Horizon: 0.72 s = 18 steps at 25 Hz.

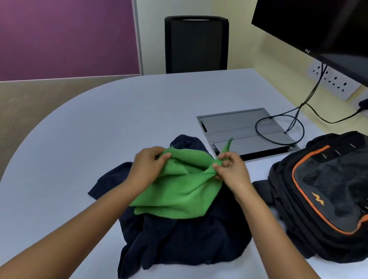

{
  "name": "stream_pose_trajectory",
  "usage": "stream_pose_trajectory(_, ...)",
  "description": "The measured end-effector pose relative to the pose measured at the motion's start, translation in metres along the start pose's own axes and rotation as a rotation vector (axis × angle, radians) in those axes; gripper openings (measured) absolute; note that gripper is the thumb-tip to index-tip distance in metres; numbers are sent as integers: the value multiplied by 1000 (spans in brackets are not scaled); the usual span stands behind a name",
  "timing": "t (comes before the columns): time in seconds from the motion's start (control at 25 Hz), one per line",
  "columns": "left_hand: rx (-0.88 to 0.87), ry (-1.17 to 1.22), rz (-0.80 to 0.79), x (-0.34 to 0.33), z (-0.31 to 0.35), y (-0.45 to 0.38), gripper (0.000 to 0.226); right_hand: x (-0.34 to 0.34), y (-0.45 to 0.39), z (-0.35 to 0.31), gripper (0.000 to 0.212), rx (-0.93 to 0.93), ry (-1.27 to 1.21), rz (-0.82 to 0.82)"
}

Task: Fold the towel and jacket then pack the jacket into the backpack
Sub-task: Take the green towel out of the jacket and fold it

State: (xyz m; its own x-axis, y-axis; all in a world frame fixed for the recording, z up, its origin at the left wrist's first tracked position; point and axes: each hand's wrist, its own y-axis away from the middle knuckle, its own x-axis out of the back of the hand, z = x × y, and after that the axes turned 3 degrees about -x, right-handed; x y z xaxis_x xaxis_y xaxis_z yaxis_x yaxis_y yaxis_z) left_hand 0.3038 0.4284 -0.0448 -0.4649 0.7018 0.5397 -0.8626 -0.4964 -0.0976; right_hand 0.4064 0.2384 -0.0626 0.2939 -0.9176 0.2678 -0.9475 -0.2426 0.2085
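Table: pale, rounded; room on the left for folding.
Backpack: flat at right, looks zipped; needs opening before packing.
Jacket: dark, crumpled mid-table under the towel; unfolded, liable to drag along if snagged.
Towel: green, bunched and twisted above the jacket; uneven fold likely unless corners found.
Left hand: fingers curled on the towel's left edge.
Right hand: fingertips pinching a twisted corner; slip possible.
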Motion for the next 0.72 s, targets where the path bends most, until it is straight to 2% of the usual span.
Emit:
stream_pose_trajectory(0.16, 58, 250, 212, 47, -9, -8, 13, 53, 8, -26, 26, 121, -285, 182)
stream_pose_trajectory(0.28, 93, 470, 329, 84, 2, -8, 17, 92, 19, -50, 30, 236, -505, 243)
stream_pose_trajectory(0.4, 63, 614, 276, 108, 9, -4, 18, 120, 27, -70, 29, 448, -808, 270)
stream_pose_trajectory(0.48, 118, 607, 160, 101, -1, 0, 18, 118, 19, -51, 27, 471, -797, 324)
stream_pose_trajectory(0.56, 281, 535, 92, 75, -31, 8, 16, 99, 5, 6, 24, 262, -587, 382)
stream_pose_trajectory(0.64, 473, 422, 36, 46, -73, 24, 17, 82, -5, 76, 22, -102, -430, 394)
stream_pose_trajectory(0.72, 656, 368, -125, 28, -109, 41, 25, 76, -1, 133, 15, -405, -325, 302)
